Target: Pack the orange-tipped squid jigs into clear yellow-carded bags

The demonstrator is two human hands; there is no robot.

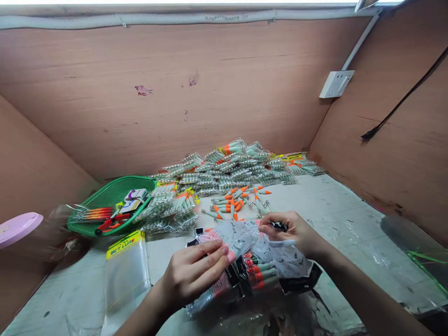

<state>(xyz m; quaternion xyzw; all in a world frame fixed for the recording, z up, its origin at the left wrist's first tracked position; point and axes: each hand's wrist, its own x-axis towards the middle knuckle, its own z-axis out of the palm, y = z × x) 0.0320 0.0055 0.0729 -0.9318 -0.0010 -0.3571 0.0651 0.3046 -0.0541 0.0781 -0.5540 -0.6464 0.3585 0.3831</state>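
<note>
At the front middle lies a heap of clear printed packets [294, 261] with black and pink parts, some holding pale lures with orange-red ends [261, 273]. My left hand [196, 270] presses its fingertips on a pink-edged packet at the heap's left side. On the right, my right hand [289, 231] pinches the crinkled top of a packet, with a small black item showing between its fingers. Just behind the hands, loose pale green and orange lures [231, 203] lie scattered on the worktop [325, 205].
Bagged lures [224, 170] are piled along the back wall. A green basket [105, 189] with red-handled pliers [110, 224] stands left, near yellow-topped empty bags [126, 270]. A pink disc [19, 228] juts in at far left. A socket [337, 84] is on the wall.
</note>
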